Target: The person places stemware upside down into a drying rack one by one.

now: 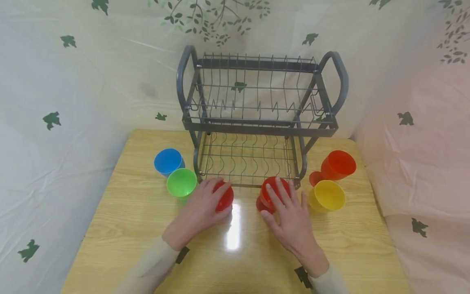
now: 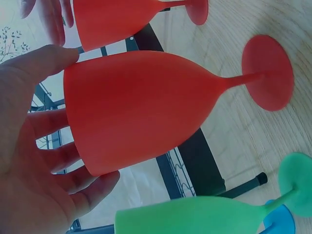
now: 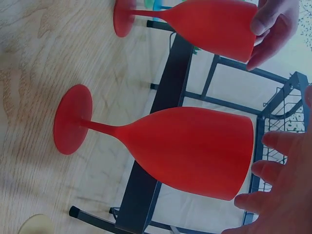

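My left hand [image 1: 200, 208] grips a red plastic goblet [image 2: 141, 112] at its rim, thumb on one side and fingers on the other. This goblet stands upright on its foot. A matching red goblet [image 3: 190, 151] stands upright to its right, in front of the rack. Over that one's mouth my right hand [image 1: 291, 222] is spread, its fingertips close about the rim and the thumb held apart. A green goblet [image 1: 181, 183] is just left of my left hand, and a yellow goblet [image 1: 327, 196] is just right of my right hand.
Behind the hands stands a dark two-tier wire dish rack [image 1: 260, 126]. A blue goblet [image 1: 169, 161] is at its left, behind the green one. Another red goblet [image 1: 338, 165] is at its right. All stand on a wooden table [image 1: 121, 220] with leaf-patterned cloth around it.
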`<state>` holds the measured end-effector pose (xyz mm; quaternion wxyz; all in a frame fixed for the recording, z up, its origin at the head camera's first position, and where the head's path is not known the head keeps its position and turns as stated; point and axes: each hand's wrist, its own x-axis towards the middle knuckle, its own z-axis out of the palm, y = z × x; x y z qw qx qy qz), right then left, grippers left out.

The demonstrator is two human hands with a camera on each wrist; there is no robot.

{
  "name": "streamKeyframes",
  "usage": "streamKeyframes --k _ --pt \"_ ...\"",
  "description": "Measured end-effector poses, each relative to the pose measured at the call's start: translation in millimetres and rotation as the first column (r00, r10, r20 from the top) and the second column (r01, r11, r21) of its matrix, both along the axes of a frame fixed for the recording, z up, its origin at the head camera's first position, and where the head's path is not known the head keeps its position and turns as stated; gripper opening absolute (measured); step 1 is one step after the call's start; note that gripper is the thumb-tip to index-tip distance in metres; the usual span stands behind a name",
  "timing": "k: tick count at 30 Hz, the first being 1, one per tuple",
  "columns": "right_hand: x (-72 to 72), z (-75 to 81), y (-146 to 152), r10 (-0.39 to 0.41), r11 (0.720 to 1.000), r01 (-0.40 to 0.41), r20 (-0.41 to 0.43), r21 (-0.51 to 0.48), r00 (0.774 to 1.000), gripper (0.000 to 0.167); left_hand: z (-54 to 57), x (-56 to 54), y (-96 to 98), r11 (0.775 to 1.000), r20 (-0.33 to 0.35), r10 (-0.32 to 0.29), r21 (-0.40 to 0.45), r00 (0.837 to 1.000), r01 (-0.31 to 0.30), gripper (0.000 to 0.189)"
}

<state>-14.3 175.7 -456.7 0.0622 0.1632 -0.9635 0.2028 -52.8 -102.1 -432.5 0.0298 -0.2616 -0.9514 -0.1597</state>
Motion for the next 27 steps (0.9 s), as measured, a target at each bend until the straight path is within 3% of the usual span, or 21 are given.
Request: streamKeyframes --k 13,22,27 --pt "-0.4 5.8 -7.7 0.037 0.999 -0.038 -0.037 -0.013 0.999 0.071 20.7 13.0 -23.7 0.983 0.030 0.131 0.127 0.991 -0.134 0.065" --pt "-0.2 8.5 -14.3 0.035 0.997 -0.041 -0.091 -0.064 0.995 0.071 29.2 22.2 -39.4 0.936 0.004 0.243 0.263 0.970 -0.235 0.065" --pt "-2.2 9.6 -16.8 0.026 0.992 -0.042 -0.129 -0.122 0.991 0.070 29.4 24.4 -46.2 0.902 -0.040 0.278 0.354 0.960 -0.246 0.062"
